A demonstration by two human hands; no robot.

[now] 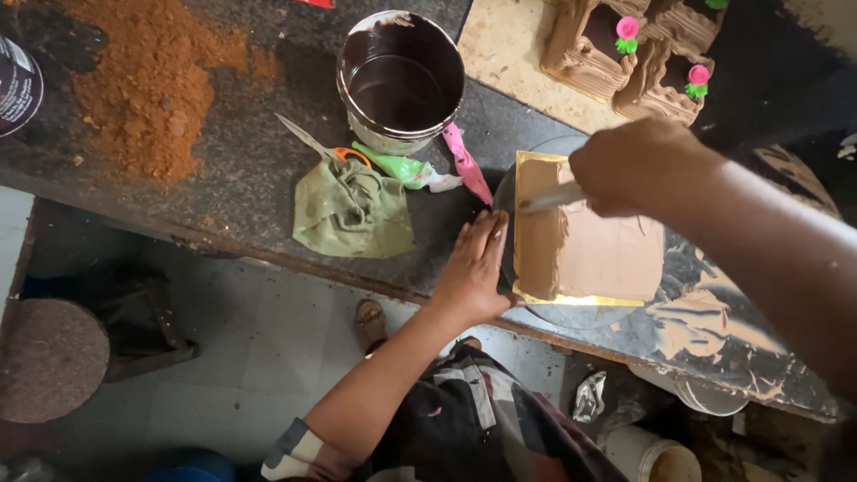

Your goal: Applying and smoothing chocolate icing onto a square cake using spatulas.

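A: Where is the square cake (585, 254)?
B: Right of frame centre, on a gold board atop the turntable (571, 314). The left hand (476, 263) lies flat, fingers together, against the turntable's edge.
A: And the right hand (634, 165)?
B: Closed around 1 spatula (552, 198), blade on the brown icing.

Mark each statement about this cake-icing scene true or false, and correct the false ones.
1. The right hand holds a metal spatula over a square cake. True.
2. The left hand grips the scissors. False: it rests flat by the cake's left edge; the scissors lie apart on the counter.
3. A green cloth lies beside the chocolate-lined bucket. True.
4. The finished cakes at the top carry blue flowers. False: their flowers are pink with green leaves.
5. Brown powder is heaped on the counter's left part. True.
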